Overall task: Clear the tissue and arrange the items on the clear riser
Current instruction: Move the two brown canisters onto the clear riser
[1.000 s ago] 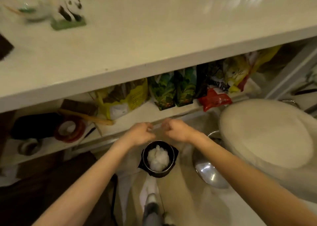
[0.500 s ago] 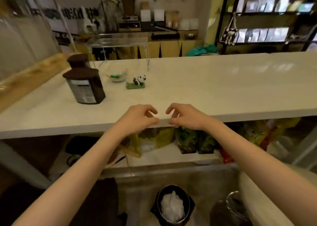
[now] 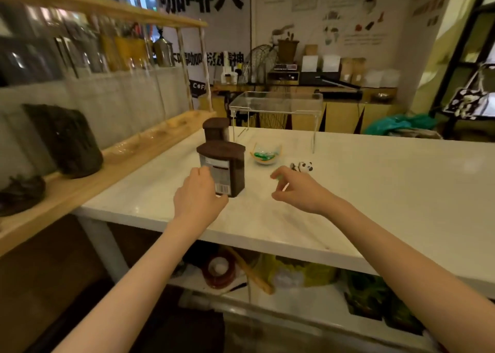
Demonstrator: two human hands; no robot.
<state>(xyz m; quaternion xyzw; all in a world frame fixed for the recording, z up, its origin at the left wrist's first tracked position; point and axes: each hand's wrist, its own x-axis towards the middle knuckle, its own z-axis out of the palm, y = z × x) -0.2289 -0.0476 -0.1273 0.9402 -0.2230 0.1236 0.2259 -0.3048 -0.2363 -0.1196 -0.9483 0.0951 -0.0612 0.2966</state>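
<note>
A clear riser (image 3: pixel 276 103) stands at the far edge of the white counter (image 3: pixel 375 192), with nothing on top. In front of it are two dark brown jars: a near one (image 3: pixel 225 167) with a barcode label and a far one (image 3: pixel 216 129). A small glass bowl (image 3: pixel 266 154) with green and orange contents sits to their right, then a panda figurine (image 3: pixel 302 167). My left hand (image 3: pixel 199 200) hovers just in front of the near jar, fingers apart, holding nothing. My right hand (image 3: pixel 297 189) is open above the counter, just short of the panda. No tissue is in view.
A wooden shelf (image 3: pixel 107 162) with a dark bag (image 3: pixel 64 141) and glass jars runs along the left. Under the counter a lower shelf (image 3: pixel 294 299) holds packets and a red tape roll (image 3: pixel 219 271). A back counter with equipment lies behind the riser.
The view has lifted from the bin under the counter to the countertop. Both hands have moved up and forward over the counter and spread apart, the left one toward the near jar.
</note>
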